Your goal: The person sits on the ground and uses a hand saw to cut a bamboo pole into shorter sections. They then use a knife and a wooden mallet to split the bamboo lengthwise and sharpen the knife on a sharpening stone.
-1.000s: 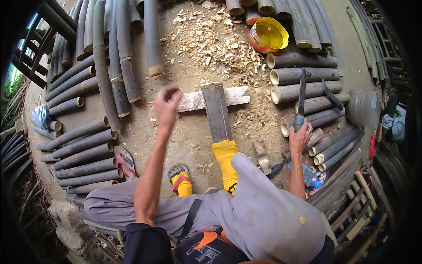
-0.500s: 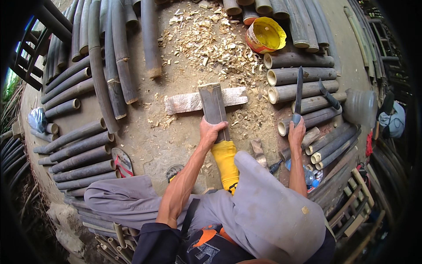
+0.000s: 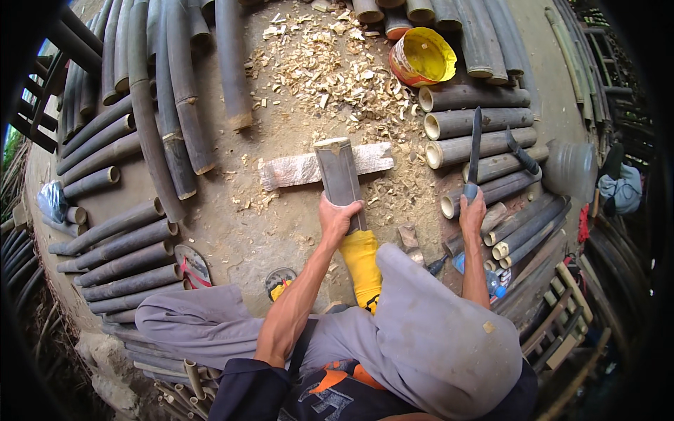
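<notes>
My left hand (image 3: 341,216) is wrapped round a dark bamboo section (image 3: 339,175). Its far end lies across a pale, hacked wooden block (image 3: 295,170) on the ground; its near end meets a yellow sock-like covering (image 3: 360,263) by my leg. Out to the right, my right hand (image 3: 472,210) is closed round the handle of a long-bladed knife (image 3: 476,147), its dark blade pointing away from me and apart from the bamboo. A second, shorter curved blade (image 3: 522,150) with a dark handle rests on the bamboo pieces right of it.
Pale wood chips (image 3: 323,70) are heaped beyond the block, near a yellow-and-red bucket (image 3: 421,56). Cut bamboo tubes (image 3: 481,118) lie stacked at right, and more bamboo poles (image 3: 133,242) at left. A sandal (image 3: 192,265) and a plastic bottle (image 3: 496,285) lie near my legs.
The view has shifted slightly, so most surroundings sit a little farther left. The bamboo's pale far end face shows more now. Both hands keep their grips.
</notes>
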A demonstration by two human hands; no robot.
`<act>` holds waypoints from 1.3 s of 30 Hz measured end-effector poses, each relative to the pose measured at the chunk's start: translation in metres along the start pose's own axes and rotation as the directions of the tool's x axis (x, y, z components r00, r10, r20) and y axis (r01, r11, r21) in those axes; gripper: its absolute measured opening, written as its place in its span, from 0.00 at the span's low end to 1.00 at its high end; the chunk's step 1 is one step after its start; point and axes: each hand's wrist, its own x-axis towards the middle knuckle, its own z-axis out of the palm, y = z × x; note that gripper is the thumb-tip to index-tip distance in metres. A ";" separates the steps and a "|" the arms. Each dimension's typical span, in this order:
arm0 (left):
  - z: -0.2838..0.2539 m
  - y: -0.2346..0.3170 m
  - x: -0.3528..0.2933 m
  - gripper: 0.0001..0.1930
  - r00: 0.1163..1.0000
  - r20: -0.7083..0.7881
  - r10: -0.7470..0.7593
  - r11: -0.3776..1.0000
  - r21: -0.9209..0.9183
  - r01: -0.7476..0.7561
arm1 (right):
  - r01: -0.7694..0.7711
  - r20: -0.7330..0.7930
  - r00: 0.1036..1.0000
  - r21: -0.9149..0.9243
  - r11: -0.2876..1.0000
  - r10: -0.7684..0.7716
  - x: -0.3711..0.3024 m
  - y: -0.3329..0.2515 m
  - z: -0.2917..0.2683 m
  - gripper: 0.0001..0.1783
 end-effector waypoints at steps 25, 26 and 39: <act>0.025 0.101 -0.074 0.30 0.843 0.523 0.126 0.973 -0.231 -0.002 | 0.189 -0.031 0.971 0.697 0.691 -0.235 -0.122 -0.140 -0.047 0.32; 0.032 0.106 -0.080 0.30 0.893 0.433 0.123 0.980 -0.196 -0.040 | 0.319 -0.070 0.927 0.665 0.675 -0.369 -0.125 -0.142 -0.047 0.33; -0.046 0.167 0.012 0.23 0.834 0.242 0.496 0.533 0.673 -0.512 | -0.611 -0.031 0.720 0.446 0.655 0.693 -0.081 0.119 0.043 0.60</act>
